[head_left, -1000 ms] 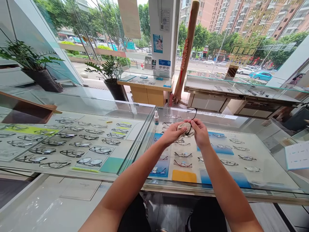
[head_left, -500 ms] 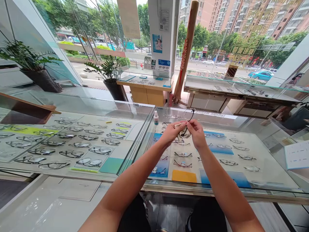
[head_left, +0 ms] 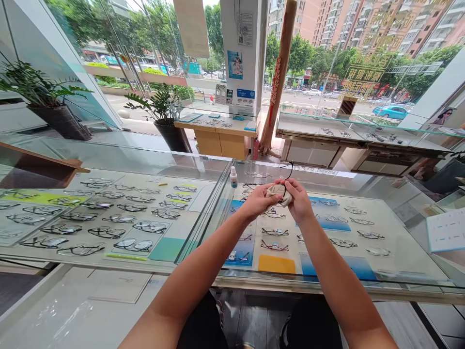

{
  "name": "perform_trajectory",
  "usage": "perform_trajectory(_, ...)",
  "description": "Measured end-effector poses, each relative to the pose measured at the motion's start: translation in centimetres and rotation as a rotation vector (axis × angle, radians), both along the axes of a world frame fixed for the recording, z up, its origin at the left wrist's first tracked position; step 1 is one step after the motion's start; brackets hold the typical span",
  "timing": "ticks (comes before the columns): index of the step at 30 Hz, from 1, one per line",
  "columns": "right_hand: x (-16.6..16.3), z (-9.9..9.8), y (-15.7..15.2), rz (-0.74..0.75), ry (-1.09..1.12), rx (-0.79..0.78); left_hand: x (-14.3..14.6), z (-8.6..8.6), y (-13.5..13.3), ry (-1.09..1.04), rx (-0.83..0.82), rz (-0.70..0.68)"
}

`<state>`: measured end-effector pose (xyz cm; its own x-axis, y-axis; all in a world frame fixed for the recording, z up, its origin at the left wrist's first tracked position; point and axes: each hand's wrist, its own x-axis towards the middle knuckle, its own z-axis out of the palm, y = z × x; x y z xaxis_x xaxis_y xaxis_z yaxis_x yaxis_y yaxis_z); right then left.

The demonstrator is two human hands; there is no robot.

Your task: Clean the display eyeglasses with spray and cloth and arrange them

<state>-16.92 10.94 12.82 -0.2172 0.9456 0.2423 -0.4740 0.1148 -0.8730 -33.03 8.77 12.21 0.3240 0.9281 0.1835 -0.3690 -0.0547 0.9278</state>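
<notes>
Both my hands meet above the glass display counter (head_left: 363, 283). My left hand (head_left: 258, 200) pinches a crumpled pale cloth (head_left: 276, 193) that is bunched between the two hands. My right hand (head_left: 300, 199) is closed on a pair of thin black-framed glasses (head_left: 286, 170); one lens and a temple stick up behind my fingers, and the rest is hidden by cloth and fingers. A small white bottle with a blue cap (head_left: 233, 177) stands on the glass just left of my left hand.
Under the glass lie several rows of spectacles (head_left: 105, 218) on coloured mats. A white card (head_left: 446, 230) rests at the right edge. Two potted plants (head_left: 170, 116), a tall wooden post (head_left: 278, 77) and further counters stand by the windows.
My hands have stayed together over the counter, shifting a little up and back down while the cloth is worked on the glasses; the raised lens has tilted slightly.
</notes>
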Motion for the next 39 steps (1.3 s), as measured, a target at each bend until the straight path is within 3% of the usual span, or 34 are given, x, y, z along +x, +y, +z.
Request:
perform_trajectory(9, -0.5, -0.4, -0.4, 0.01, -0.063, 0.055, 0.9, -0.8, 0.4, 0.114, 0.106, 0.293)
perform_trajectory(19, 0.1, -0.4, 0.4, -0.036, 0.013, -0.024, -0.3, 0.5, -0.2, 0.091, 0.112, -0.002)
perform_trajectory(28, -0.9, -0.3, -0.5, 0.004, -0.043, 0.033, 1.0, -0.6, 0.3, 0.118, 0.092, 0.323)
perform_trajectory(39, 1.7, 0.0, 0.9, -0.112, 0.11, -0.076, 0.6, 0.1, -0.1, 0.106, 0.1, 0.251)
